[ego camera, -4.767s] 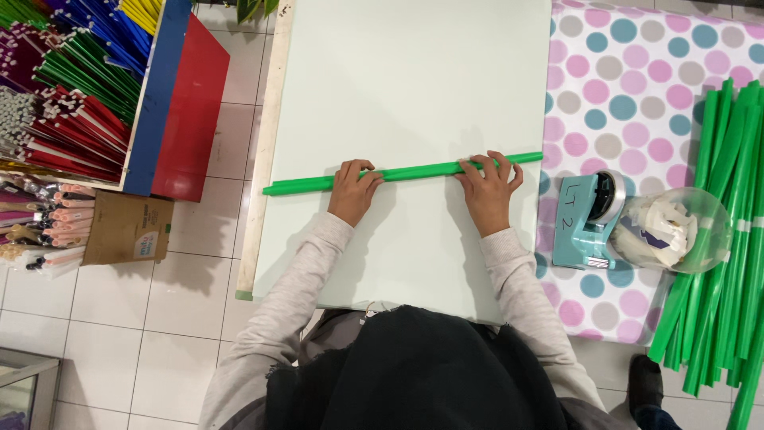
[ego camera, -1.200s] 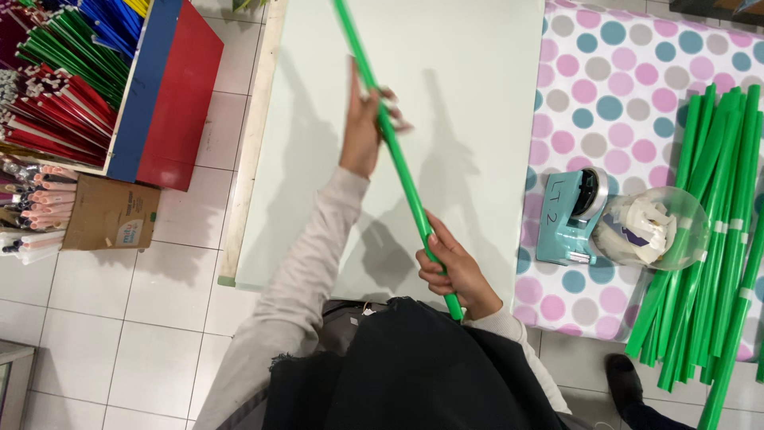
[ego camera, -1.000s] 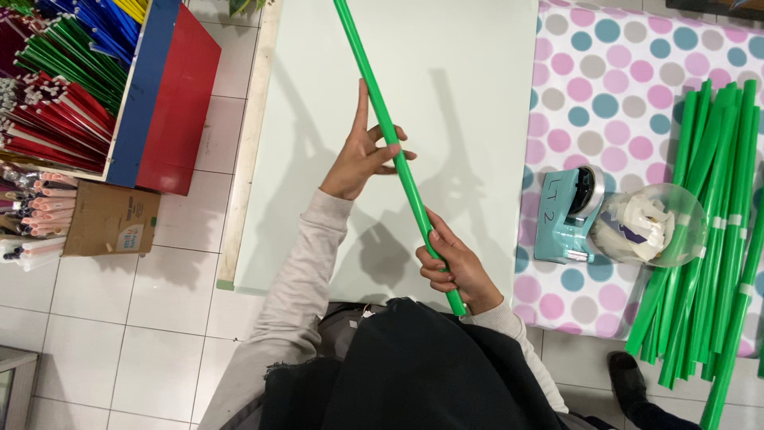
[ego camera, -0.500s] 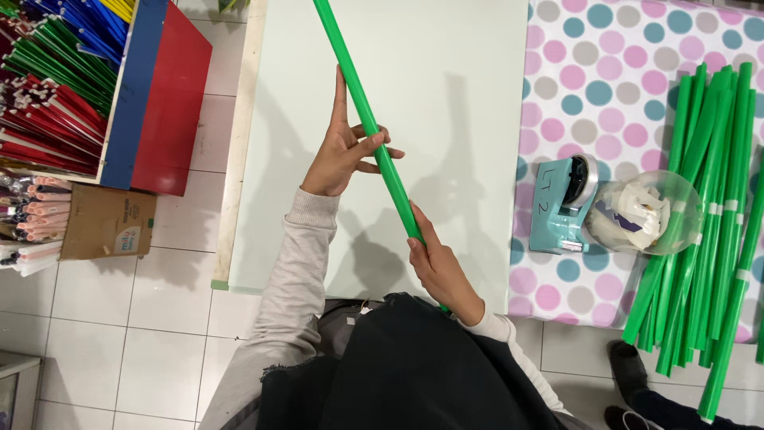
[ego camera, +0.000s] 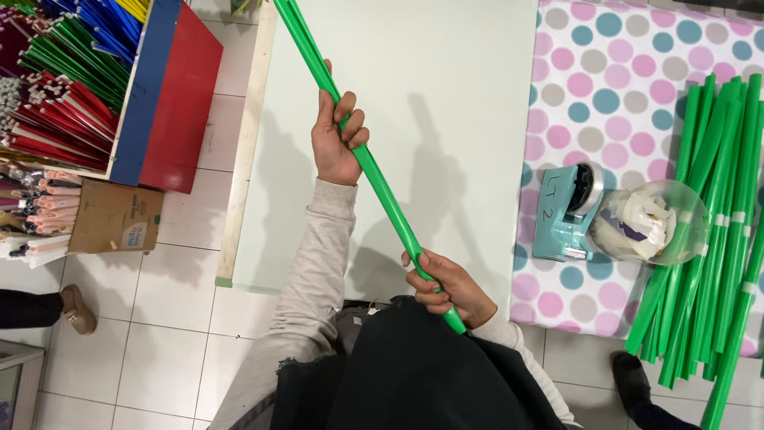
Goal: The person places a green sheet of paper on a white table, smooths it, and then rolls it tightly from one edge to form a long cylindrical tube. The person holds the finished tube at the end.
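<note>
A long green rolled tube (ego camera: pixel 382 187) runs diagonally from the top of the view down to my lap, held above the pale green board (ego camera: pixel 446 95). My left hand (ego camera: pixel 336 135) grips the tube partway up, fingers wrapped around it. My right hand (ego camera: pixel 444 288) clasps its lower end near my body. The tube's top end runs out of the frame.
A teal tape dispenser (ego camera: pixel 567 215) and a clear bowl of paper scraps (ego camera: pixel 651 223) sit on the polka-dot cloth (ego camera: pixel 621 64). Several green tubes (ego camera: pixel 716 239) lie at the right. A red and blue box of coloured rolls (ego camera: pixel 95 87) and a cardboard box (ego camera: pixel 111 216) stand at the left. Another person's shoe (ego camera: pixel 76 309) shows at the lower left.
The tube lay flat across the board under both hands; it is now lifted and swung upright-diagonal. My left hand has closed its fingers around it.
</note>
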